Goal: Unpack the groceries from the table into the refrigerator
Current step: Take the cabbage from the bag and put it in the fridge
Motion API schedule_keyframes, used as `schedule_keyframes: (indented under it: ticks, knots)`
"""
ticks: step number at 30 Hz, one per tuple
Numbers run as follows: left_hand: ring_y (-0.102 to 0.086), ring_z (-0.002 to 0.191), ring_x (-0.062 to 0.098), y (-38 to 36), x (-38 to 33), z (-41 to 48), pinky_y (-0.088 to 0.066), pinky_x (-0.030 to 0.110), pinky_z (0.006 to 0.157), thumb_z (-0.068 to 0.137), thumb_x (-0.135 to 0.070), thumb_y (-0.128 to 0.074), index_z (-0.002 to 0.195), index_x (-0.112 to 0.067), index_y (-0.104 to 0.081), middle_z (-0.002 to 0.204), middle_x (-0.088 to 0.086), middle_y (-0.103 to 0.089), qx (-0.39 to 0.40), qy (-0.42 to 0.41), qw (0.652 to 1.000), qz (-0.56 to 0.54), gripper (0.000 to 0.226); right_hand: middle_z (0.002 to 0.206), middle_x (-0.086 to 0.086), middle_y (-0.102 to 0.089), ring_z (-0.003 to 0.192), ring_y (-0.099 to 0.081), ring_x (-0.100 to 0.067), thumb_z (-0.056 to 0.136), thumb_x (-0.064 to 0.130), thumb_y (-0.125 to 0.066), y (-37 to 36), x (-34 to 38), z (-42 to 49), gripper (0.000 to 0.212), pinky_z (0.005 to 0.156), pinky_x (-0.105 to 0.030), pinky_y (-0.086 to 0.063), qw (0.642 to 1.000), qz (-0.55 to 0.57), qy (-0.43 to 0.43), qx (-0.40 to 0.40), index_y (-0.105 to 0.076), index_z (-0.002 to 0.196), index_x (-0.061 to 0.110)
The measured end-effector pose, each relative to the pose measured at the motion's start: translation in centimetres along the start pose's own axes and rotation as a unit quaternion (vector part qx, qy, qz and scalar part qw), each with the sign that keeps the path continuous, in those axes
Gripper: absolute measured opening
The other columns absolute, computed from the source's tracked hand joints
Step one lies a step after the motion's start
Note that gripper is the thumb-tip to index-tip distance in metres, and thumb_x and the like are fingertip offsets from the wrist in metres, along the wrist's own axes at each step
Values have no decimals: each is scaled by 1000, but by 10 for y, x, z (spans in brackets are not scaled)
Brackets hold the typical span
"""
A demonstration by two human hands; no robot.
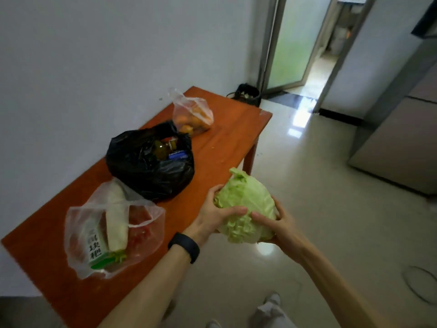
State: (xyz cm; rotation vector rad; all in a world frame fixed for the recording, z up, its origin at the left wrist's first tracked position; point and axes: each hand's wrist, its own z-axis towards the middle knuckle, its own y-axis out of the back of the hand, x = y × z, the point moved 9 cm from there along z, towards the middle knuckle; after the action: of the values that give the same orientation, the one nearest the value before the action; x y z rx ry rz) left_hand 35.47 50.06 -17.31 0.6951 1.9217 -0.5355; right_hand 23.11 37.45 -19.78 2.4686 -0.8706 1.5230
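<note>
An orange-brown wooden surface [227,129] stands against a white wall. From left to right it carries a clear bag [113,230] holding a green-and-white carton [95,247] printed with Chinese characters, a black bag [151,166], and a clear bag of oranges [192,116]. Off its edge, over glossy tile floor [319,209], the left hand [212,216] and right hand [274,221] together clasp a cabbage [246,207]. A grey refrigerator [402,129] stands far right.

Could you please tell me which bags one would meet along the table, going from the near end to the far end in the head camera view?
Clear bag with a carton and vegetables → black bag with bottles → clear bag of oranges, all on the orange table.
</note>
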Motion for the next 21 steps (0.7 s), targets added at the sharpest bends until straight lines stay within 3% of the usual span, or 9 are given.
schedule_keyframes:
  ticks: [7, 11, 14, 17, 21]
  knots:
    - [-60, 117, 17, -183, -88, 61, -59, 43, 89, 64, -24, -93, 147, -40, -35, 135, -4, -55, 161, -80, 981, 67, 103, 131, 0, -62, 111, -67, -26, 46, 43, -99, 165, 100, -45, 109, 79, -53, -60, 977, 23, 157, -139, -46, 141, 42]
    - [-60, 116, 16, -307, -144, 86, -58, 44, 91, 63, -26, -92, 143, -43, -39, 131, -8, -55, 225, -130, 962, 85, 98, 118, 9, -69, 104, -70, -15, 52, 31, -98, 270, 169, -74, 93, 80, -49, -61, 952, 20, 237, -194, -52, 131, 46]
    - [-63, 112, 16, -397, -184, 99, -59, 43, 87, 62, -23, -91, 125, -51, -48, 125, -10, -60, 255, -160, 951, 73, 81, 114, 8, -68, 99, -70, -9, 62, 15, -94, 343, 221, -98, 83, 77, -41, -61, 935, 12, 281, -216, -51, 127, 45]
    - [-67, 109, 16, -475, -219, 109, -60, 44, 83, 58, -25, -96, 118, -57, -54, 123, -9, -66, 286, -189, 937, 63, 80, 116, 10, -69, 103, -69, -9, 65, 17, -92, 409, 267, -121, 83, 79, -37, -60, 917, -6, 320, -240, -50, 133, 38]
    - [-68, 109, 15, -561, -263, 121, -60, 45, 85, 58, -25, -93, 123, -56, -55, 120, -12, -68, 315, -227, 920, 63, 82, 113, 17, -69, 104, -67, -4, 64, 23, -89, 478, 320, -146, 84, 78, -29, -59, 892, -37, 363, -265, -49, 137, 36]
